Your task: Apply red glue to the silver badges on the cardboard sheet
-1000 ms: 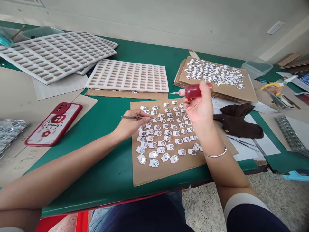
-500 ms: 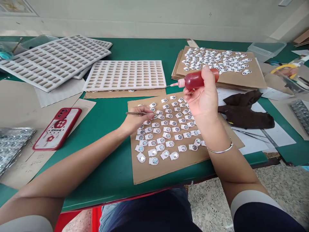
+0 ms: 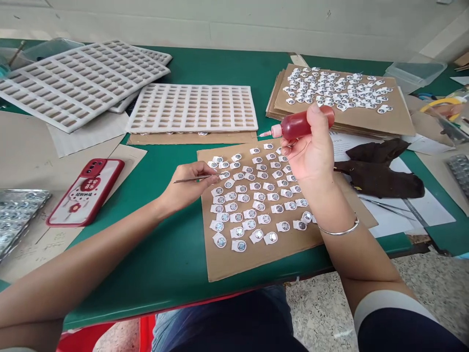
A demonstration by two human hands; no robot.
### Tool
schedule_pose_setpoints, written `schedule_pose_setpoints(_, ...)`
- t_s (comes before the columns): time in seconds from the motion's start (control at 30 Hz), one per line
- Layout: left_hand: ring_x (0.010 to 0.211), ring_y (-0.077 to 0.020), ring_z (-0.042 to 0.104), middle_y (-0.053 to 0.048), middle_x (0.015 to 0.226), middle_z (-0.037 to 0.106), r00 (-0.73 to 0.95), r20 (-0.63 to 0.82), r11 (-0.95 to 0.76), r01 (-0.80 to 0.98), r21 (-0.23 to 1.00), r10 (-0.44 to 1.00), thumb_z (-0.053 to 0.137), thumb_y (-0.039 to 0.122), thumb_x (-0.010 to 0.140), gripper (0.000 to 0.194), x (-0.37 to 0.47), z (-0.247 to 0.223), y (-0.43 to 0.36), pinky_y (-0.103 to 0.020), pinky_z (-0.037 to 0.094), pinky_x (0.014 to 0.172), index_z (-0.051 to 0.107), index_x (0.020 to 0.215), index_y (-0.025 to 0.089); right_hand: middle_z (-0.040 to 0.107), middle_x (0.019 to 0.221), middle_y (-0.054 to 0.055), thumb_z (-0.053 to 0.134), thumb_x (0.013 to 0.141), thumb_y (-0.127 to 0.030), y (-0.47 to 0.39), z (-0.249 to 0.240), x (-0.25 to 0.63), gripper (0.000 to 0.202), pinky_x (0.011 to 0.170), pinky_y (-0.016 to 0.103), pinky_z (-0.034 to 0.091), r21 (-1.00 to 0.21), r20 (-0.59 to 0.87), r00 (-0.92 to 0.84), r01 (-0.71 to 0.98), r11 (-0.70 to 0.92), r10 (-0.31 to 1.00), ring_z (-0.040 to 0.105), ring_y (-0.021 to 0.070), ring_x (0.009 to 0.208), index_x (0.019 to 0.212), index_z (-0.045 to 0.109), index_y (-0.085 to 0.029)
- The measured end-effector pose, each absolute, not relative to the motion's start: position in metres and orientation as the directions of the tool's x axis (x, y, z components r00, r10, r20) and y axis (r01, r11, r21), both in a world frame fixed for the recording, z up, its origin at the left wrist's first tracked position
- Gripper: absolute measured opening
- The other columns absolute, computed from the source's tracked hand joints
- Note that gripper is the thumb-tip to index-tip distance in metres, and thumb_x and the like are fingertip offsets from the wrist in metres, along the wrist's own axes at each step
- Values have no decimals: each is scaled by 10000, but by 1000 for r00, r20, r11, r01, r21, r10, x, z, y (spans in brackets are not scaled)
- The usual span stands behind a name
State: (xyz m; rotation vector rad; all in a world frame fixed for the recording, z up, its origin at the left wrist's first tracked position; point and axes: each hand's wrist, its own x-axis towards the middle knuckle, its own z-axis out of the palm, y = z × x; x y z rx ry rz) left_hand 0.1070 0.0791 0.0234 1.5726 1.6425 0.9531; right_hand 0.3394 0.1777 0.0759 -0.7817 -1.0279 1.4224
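Note:
My left hand [image 3: 190, 183] pinches thin metal tweezers [image 3: 188, 180] at the left edge of a cardboard sheet [image 3: 227, 266]. The tweezers' tips are beside a small white tab with a round silvery piece [image 3: 224, 174]. Several such tabs lie in rough rows over the sheet. Above the sheet's far part, my right hand [image 3: 311, 146] is wrapped round a red bottle [image 3: 296, 125] held on its side, its thin needle tip pointing left. Part of the sheet is hidden behind my right hand and forearm.
White slotted trays [image 3: 194, 107] lie at the back, left and centre. More tabs cover a cardboard stack [image 3: 397, 115] at the back right. A red-framed phone [image 3: 86, 193] is on the left; a dark cloth [image 3: 388, 176] and more tweezers [image 3: 390, 205] lie on the right.
My left hand has moved left with the tweezers, to the sheet's left edge. My right hand still holds the bottle in nearly the same pose. The view has shifted slightly.

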Motion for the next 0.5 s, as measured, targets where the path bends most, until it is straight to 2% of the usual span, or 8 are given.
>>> schedule_pose_setpoints(0.17,821,-173,646,-43,893,684,46,135,-137,571,809,990,604,353,806,202,117,15,76,-265,516,706,644,892,175,646,675,39,530,750,-600,180,73,338,401,363,212,335,-920,79,-106,-391,31,991,499,87,490,707,570,-203)
schedule_pose_setpoints(0.3,949,-182,629,-56,1026,664,108,215,-237,573,785,971,565,319,837,167,123,8,78,-278,523,777,614,912,178,640,656,29,491,753,-638,180,75,338,443,353,207,331,-919,85,-82,-391,46,993,489,84,471,719,565,-202)
schedule_pose_setpoints(0.5,1046,-216,595,-71,1132,627,111,220,-242,590,770,969,576,305,829,147,128,2,77,-312,539,766,595,913,186,624,626,34,525,777,-574,177,80,340,397,372,206,334,-901,107,-75,-429,65,991,494,92,479,670,573,-194)
